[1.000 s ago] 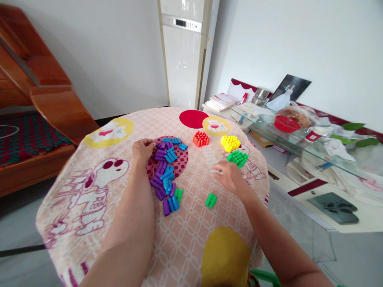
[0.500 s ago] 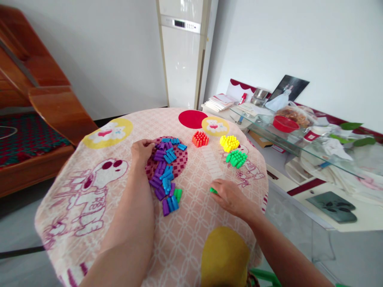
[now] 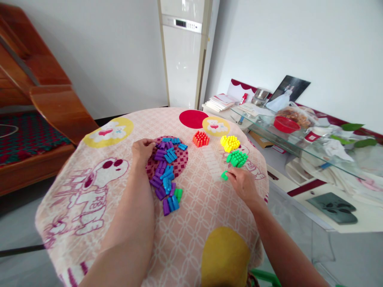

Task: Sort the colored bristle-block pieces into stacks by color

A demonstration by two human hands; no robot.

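Grip of right hand (image 3: 243,184): narrow, closed on green piece (image 3: 224,175) at fingertips. Probably light, stiff plastic, slightly slick; best pinched across its sides. Green cluster (image 3: 237,158) just beyond grip. Left hand (image 3: 143,150) beside purple pieces (image 3: 160,154); grip unclear. Versus earlier frame: green piece carried outward, nearer cluster; left hand unchanged.
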